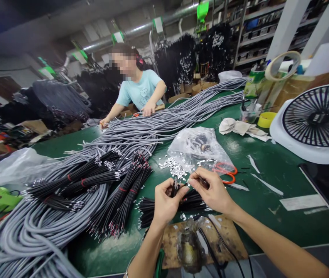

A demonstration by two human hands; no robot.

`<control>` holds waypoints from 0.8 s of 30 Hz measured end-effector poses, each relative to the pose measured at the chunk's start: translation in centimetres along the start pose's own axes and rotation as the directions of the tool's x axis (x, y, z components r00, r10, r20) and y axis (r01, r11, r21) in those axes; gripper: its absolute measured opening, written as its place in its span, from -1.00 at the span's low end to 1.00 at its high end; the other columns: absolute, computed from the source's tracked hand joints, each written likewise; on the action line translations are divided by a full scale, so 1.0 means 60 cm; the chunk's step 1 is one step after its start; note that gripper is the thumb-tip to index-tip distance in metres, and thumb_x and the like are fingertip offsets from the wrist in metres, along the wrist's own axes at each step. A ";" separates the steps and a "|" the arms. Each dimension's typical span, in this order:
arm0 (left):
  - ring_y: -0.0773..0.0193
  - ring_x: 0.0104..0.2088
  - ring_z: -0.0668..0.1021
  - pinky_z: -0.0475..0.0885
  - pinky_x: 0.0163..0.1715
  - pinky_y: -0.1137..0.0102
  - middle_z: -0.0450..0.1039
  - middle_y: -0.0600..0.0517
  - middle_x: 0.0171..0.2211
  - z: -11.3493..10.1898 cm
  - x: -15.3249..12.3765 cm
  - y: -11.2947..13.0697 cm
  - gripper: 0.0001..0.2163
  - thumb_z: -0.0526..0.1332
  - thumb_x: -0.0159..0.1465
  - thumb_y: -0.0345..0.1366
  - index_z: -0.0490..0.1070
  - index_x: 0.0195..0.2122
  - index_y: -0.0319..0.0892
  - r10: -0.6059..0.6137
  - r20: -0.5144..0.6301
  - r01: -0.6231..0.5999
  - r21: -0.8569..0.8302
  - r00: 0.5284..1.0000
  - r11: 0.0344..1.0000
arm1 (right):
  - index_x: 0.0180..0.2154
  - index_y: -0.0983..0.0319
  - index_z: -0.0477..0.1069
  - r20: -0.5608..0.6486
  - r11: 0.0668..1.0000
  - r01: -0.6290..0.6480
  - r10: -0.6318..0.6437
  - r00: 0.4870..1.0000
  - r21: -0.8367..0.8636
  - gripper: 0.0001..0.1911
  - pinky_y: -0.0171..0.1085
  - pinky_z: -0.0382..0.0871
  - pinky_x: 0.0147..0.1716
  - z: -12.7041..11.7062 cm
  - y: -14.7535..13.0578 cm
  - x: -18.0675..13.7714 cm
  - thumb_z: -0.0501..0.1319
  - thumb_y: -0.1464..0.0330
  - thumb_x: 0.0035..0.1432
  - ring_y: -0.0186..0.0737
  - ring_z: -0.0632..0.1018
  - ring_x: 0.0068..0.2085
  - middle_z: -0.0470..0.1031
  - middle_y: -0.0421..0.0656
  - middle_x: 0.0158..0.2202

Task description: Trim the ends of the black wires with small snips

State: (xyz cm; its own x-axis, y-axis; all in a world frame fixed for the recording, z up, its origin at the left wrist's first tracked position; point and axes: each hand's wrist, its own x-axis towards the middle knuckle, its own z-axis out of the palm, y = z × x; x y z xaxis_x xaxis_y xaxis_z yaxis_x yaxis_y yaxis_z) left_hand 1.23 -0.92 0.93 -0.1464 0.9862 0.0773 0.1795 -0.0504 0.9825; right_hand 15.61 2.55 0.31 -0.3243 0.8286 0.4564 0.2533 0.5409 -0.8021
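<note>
My left hand [164, 206] is closed round a few short black wires [175, 188], their tips pointing up. Close beside it, my right hand [215, 193] pinches at the wire ends; whatever lies between its fingertips is too small to make out. Loose black wires [147, 212] lie under both hands. Just beyond them is a scattered pile of small silvery pieces [176, 166], next to a clear plastic bag [207, 144] with dark contents. Orange-handled scissors [230, 177] lie partly under the bag. Below my hands, a wooden board [225, 235] carries a worn metal block [189, 247].
Coiled grey cables [34, 220] fill the left side, with tied black wire bundles [126, 193] on top. Across the green table [271, 216], a person [141, 92] handles long grey cables [176, 116]. At right stand a fan [317, 119], a tape roll [282, 65] and a cloth [239, 127].
</note>
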 end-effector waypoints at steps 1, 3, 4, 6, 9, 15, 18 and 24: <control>0.51 -0.73 0.23 0.14 -0.73 0.55 0.18 0.19 -0.73 0.001 0.001 -0.003 -0.74 0.33 -0.04 -0.27 0.24 -0.65 -0.24 0.001 -0.031 -0.001 0.000 1.000 1.000 | -0.50 0.25 0.26 0.005 1.000 -0.006 0.006 1.000 0.000 -0.78 -0.34 0.12 -0.52 0.001 -0.001 -0.002 0.06 0.33 0.17 -0.36 0.25 -0.51 0.22 -0.23 -0.53; 0.52 -0.73 0.20 0.13 -0.73 0.56 0.18 0.20 -0.71 0.001 0.004 -0.011 -0.73 0.33 -0.04 -0.27 0.22 -0.65 -0.23 -0.010 -0.067 0.010 -0.004 0.998 1.000 | -0.50 0.26 0.27 0.013 1.000 -0.006 0.006 1.000 0.018 -0.78 -0.34 0.10 -0.54 0.002 -0.003 -0.004 0.06 0.33 0.17 -0.36 0.24 -0.52 0.22 -0.23 -0.54; 0.53 -0.73 0.19 0.12 -0.73 0.56 0.18 0.20 -0.71 0.000 0.006 -0.015 -0.73 0.32 -0.03 -0.26 0.22 -0.64 -0.23 -0.018 -0.071 0.018 -0.004 0.997 1.000 | -0.50 0.26 0.28 0.008 0.999 -0.004 0.003 1.000 0.034 -0.78 -0.34 0.10 -0.55 0.002 -0.003 -0.003 0.06 0.33 0.17 -0.37 0.23 -0.53 0.22 -0.23 -0.54; 0.52 -0.73 0.19 0.11 -0.73 0.56 0.17 0.19 -0.72 0.000 0.010 -0.020 -0.75 0.30 0.01 -0.22 0.26 -0.62 -0.25 -0.031 -0.047 0.031 0.000 0.998 1.000 | -0.49 0.26 0.30 -0.046 0.998 -0.012 0.015 0.999 0.061 -0.79 -0.35 0.10 -0.56 0.000 0.000 -0.001 0.07 0.33 0.15 -0.37 0.24 -0.54 0.23 -0.23 -0.55; 0.50 -0.74 0.19 0.08 -0.74 0.55 0.15 0.17 -0.76 0.000 0.013 -0.021 -0.71 0.23 0.07 -0.15 0.32 -0.61 -0.27 -0.052 0.033 0.051 0.016 0.998 0.999 | -0.37 0.26 0.39 -0.166 0.997 -0.058 0.066 0.984 0.053 -0.85 -0.36 0.14 -0.54 -0.005 0.010 0.005 0.09 0.34 0.14 -0.36 0.27 -0.51 0.28 -0.21 -0.51; 0.51 -0.79 0.19 0.02 -0.78 0.56 0.15 0.17 -0.81 0.008 0.010 -0.022 -0.68 0.25 0.05 -0.16 0.28 -0.68 -0.27 -0.092 0.170 0.083 0.058 0.981 0.995 | -0.38 0.26 0.45 0.041 0.999 -0.045 0.044 0.998 0.029 -0.84 -0.37 0.14 -0.52 -0.003 0.015 0.007 0.13 0.34 0.11 -0.36 0.30 -0.50 0.33 -0.20 -0.49; 0.49 -0.80 0.25 0.08 -0.79 0.58 0.22 0.18 -0.78 0.009 0.010 -0.024 -0.74 0.26 0.04 -0.19 0.26 -0.61 -0.24 -0.115 0.163 0.110 0.040 0.980 0.993 | -0.46 0.28 0.42 0.032 0.995 -0.097 0.097 0.995 0.004 -0.83 -0.37 0.12 -0.53 0.001 0.014 0.005 0.13 0.35 0.09 -0.37 0.27 -0.53 0.32 -0.22 -0.56; 0.51 -0.79 0.25 0.13 -0.77 0.60 0.22 0.20 -0.80 0.002 0.008 -0.013 -0.75 0.22 0.09 -0.23 0.20 -0.60 -0.22 -0.106 0.088 0.108 -0.013 0.990 0.994 | -0.49 0.30 0.38 0.020 0.983 -0.182 0.182 0.983 0.023 -0.73 -0.39 0.08 -0.60 0.001 0.019 0.005 0.08 0.27 0.13 -0.40 0.24 -0.58 0.30 -0.25 -0.62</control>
State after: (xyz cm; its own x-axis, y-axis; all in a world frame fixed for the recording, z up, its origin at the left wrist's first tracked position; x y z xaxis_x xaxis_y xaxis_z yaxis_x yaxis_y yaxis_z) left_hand 1.14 -0.39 0.16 -0.0788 0.9960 -0.0426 0.1503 0.0541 0.9872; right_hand 15.73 3.41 -0.47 -0.2912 0.9101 0.2949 0.2869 0.3771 -0.8806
